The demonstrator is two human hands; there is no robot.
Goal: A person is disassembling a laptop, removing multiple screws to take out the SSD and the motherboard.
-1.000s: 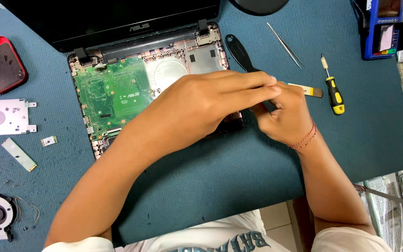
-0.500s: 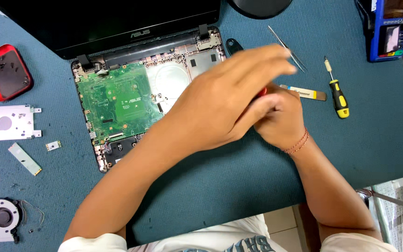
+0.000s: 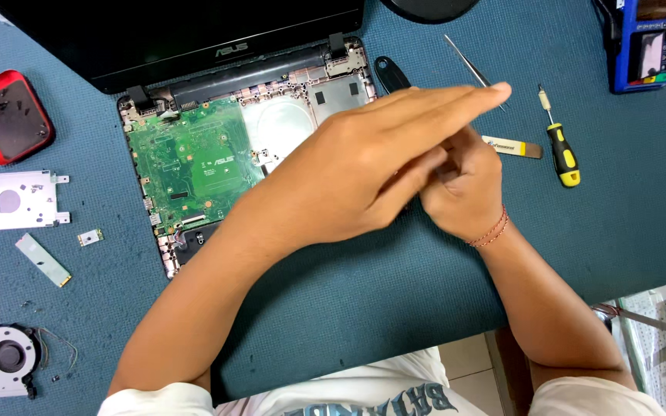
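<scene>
My left hand (image 3: 371,169) reaches across an opened laptop base (image 3: 333,92), its fingers stretched flat toward the right and lying over my right hand (image 3: 468,192). My right hand is curled into a fist on the blue mat, just right of the laptop. Whatever it holds is hidden. The end of a black tool handle (image 3: 391,75) sticks out from under my left hand at the laptop's right corner. The green motherboard (image 3: 194,162) lies bare on the left side of the base.
Tweezers (image 3: 468,65), a flat pry tool (image 3: 514,146) and a yellow-and-black screwdriver (image 3: 560,150) lie to the right. A blue device (image 3: 645,38) stands at the top right. At the left are a red case (image 3: 5,115), a metal bracket (image 3: 17,200), a memory stick (image 3: 42,260) and a fan (image 3: 9,358).
My left hand has slid up and to the right, and its fingers have straightened out over my right hand. My right hand has stayed about where it was.
</scene>
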